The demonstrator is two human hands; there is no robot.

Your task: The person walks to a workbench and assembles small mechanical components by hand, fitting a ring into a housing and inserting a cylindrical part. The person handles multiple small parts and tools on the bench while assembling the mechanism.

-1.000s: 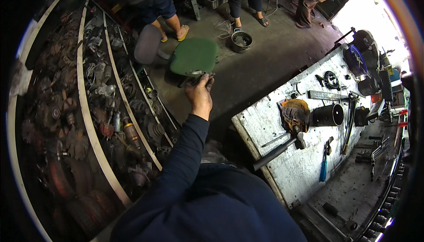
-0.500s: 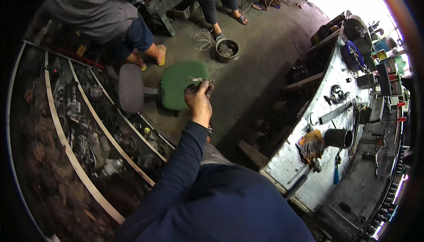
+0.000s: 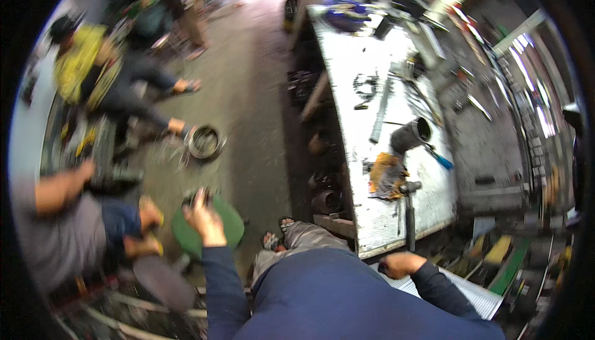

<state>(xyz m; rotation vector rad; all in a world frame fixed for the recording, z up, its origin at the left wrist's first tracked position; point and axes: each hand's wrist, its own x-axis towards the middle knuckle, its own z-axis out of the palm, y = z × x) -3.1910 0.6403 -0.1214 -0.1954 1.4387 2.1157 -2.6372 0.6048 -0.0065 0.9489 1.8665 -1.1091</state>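
Note:
My left hand (image 3: 206, 219) is raised over a green stool seat (image 3: 232, 219), its fingers pinched on a small dark metal part (image 3: 201, 197); blur hides the part's exact kind. Down by the near end of the workbench (image 3: 372, 238), my right hand (image 3: 404, 264) is closed. A dark bit shows at its fingertips, too small to name. Nearest to it on the bench lies a hammer (image 3: 409, 219), its head towards a stained orange rag (image 3: 385, 177). Behind the rag is a dark metal cylinder (image 3: 409, 136), with a blue-handled tool (image 3: 440, 158) beside it.
Farther along the bench are a flat metal bar (image 3: 380, 112) and a dark toothed part (image 3: 365, 86). A metal pot (image 3: 205, 142) stands on the floor. Two people, one in grey (image 3: 68, 234) and one in yellow (image 3: 77, 67), are on the left. Ridged sheet metal (image 3: 474, 293) lies lower right.
My view has swung right, so the bench now appears nearer the middle and the people farther left. My right hand has come into sight. My left hand still pinches the small part.

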